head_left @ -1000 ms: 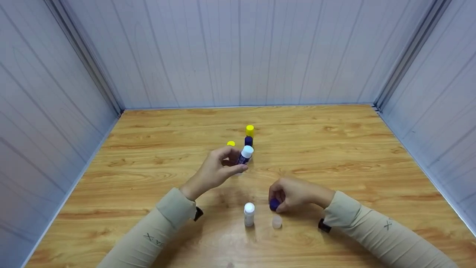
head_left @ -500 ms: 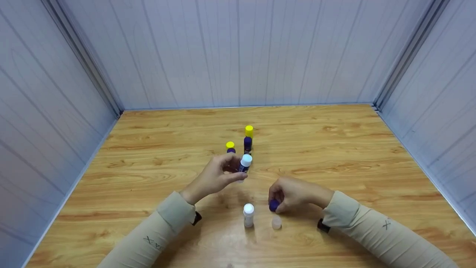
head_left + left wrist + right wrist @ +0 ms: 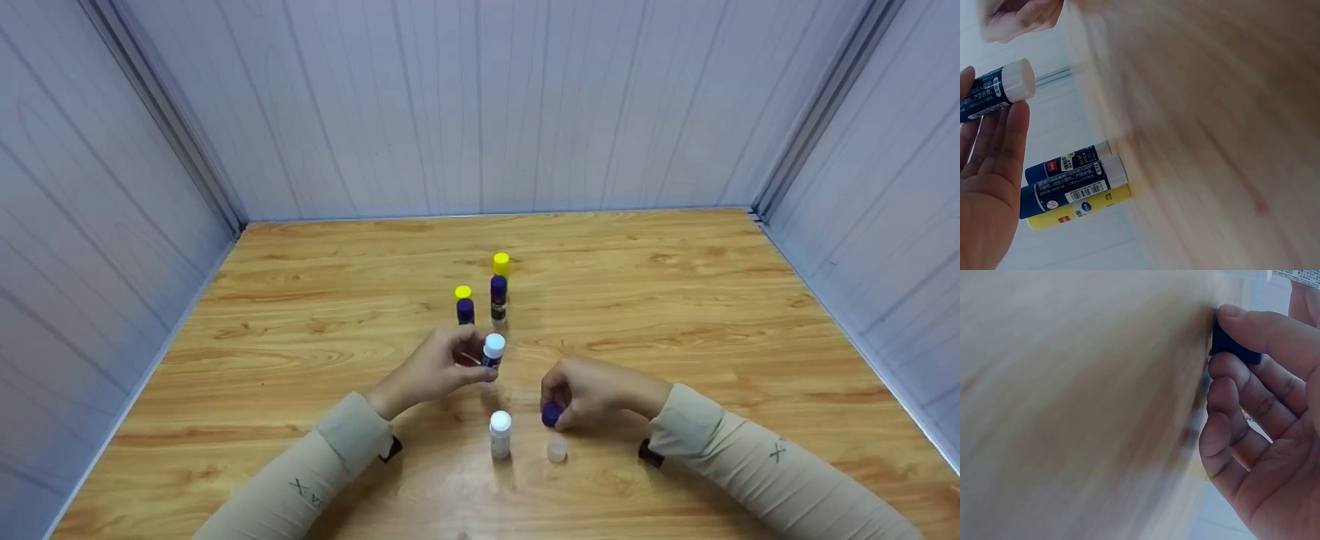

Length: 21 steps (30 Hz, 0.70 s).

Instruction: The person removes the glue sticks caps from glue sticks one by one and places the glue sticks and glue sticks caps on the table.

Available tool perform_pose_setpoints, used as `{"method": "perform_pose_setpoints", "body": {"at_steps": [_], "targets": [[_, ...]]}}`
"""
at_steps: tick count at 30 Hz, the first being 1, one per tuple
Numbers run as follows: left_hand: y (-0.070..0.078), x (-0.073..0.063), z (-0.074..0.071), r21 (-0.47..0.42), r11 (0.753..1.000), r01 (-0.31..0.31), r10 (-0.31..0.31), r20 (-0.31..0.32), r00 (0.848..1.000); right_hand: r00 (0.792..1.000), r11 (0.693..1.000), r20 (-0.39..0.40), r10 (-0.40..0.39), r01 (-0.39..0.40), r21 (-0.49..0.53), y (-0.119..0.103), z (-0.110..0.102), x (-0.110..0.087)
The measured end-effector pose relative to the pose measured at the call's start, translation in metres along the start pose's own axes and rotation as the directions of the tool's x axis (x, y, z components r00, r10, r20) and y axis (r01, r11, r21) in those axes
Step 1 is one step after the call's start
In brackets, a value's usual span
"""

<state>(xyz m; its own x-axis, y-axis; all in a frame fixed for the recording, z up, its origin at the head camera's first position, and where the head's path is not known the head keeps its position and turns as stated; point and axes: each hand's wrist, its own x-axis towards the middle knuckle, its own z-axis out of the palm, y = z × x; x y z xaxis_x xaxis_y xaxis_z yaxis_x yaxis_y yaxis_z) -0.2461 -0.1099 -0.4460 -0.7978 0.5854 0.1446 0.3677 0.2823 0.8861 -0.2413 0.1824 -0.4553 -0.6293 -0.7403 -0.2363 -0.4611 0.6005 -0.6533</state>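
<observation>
Two hands, L to R: L hand [image 3: 431, 371], mid-table, has a slim, dark-blue-labelled, white-ended plastic glue stick [image 3: 996, 89], tilted, seemingly off the wood-grain table [image 3: 720, 300]. Stick's prob. light, rigid, smooth & a bit slippery, not esp. fragile; best hold = labelled barrel, approx. midway, clear of the ends. L grip: thumb one side, fingers other, only barrel width apart, clamped on it. Behind it, a yellow-capped stick [image 3: 463, 292] & a dark-blue-capped stick [image 3: 465, 309] stand close together; a bit R, a second dark-blue-capped stick [image 3: 499, 300] stands in front of a second yellow-capped stick [image 3: 501, 261]. Nearer the person, a plain white cylindrical stick [image 3: 500, 435] stands upright, touched by neither hand. R of it, a small dark-blue plastic cap [image 3: 551, 415], prob. v. light, stiff, easily rolled, so hold by its sides; a frosted translucent cap [image 3: 557, 448] sits just nearer. Far R, R hand [image 3: 596, 386] pinches the blue cap low at the table, thumb vs. fingers, tips only cap width apart; can't tell if cap touches wood.
</observation>
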Motion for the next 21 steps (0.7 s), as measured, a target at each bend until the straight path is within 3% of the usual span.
{"method": "perform_pose_setpoints", "body": {"at_steps": [9,21], "targets": [[-0.0035,-0.0036,0.0040,-0.015,0.994,0.105,-0.105,0.049,0.993,1.000,1.000,-0.001,0.018,-0.018,-0.009,-0.0026,-0.0008,0.0001],[-0.0037,-0.0051,0.0074,0.035,0.987,0.160,-0.163,0.137,0.977,1.000,1.000,-0.006,0.026,-0.026,0.005,-0.0009,0.0019,-0.0010]]}}
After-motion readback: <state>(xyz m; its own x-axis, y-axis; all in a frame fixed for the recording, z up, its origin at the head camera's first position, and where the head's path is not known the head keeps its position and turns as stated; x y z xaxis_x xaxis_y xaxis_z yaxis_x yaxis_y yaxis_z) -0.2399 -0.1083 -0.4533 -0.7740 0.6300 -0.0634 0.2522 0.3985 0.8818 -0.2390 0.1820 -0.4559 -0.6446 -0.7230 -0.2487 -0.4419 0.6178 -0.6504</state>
